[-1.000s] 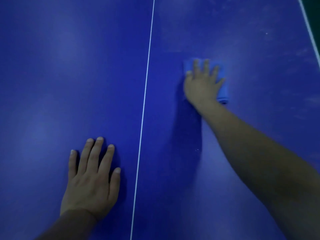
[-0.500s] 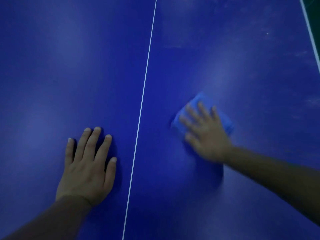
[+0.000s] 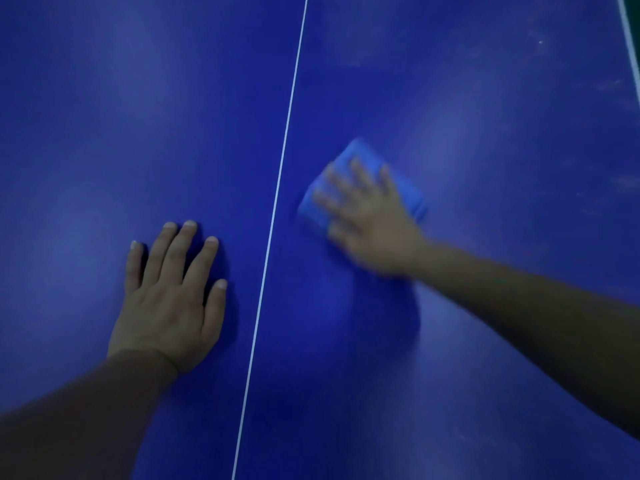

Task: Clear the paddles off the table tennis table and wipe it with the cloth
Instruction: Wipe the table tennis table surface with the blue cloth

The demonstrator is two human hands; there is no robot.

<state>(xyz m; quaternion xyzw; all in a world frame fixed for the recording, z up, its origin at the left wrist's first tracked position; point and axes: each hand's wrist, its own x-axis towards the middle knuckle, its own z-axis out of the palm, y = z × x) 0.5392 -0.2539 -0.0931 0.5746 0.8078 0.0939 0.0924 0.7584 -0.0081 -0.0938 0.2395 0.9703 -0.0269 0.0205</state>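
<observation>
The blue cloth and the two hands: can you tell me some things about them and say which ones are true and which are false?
1. The right hand presses flat on the blue cloth. True.
2. The left hand holds a paddle. False: it rests flat on the bare table.
3. The cloth lies right of the white centre line. True.
4. Both hands are on the same side of the line. False: one on each side.

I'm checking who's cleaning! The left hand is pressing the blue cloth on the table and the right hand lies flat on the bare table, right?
Swapped. In the head view, the right hand presses the blue cloth; the left hand lies flat on the bare table.
</observation>
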